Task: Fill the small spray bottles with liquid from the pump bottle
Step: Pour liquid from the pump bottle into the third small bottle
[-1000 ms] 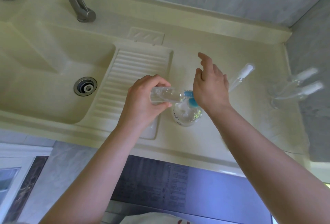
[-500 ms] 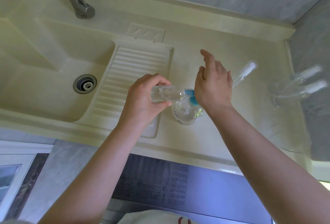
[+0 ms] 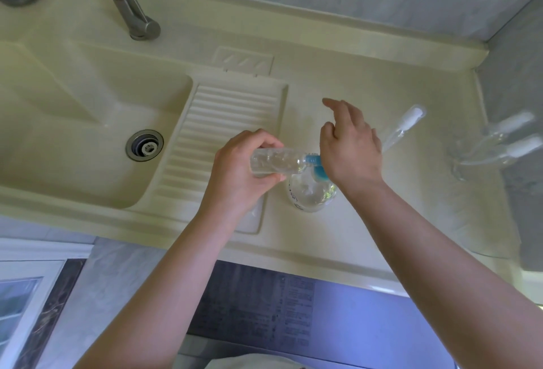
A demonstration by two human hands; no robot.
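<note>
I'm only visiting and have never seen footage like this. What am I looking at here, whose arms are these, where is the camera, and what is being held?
There is no machine: these are a person's two bare arms, filmed by a wide-angle camera worn on the head, looking down. Below is a cream countertop with a sink and ribbed drainboard. The left hand grips a small clear spray bottle, tilted sideways with its mouth at the blue spout of the pump bottle standing on the counter. The right hand presses on the pump with its palm. Another small spray bottle lies beyond the right hand, and two more lean in a clear glass at the right.
</note>
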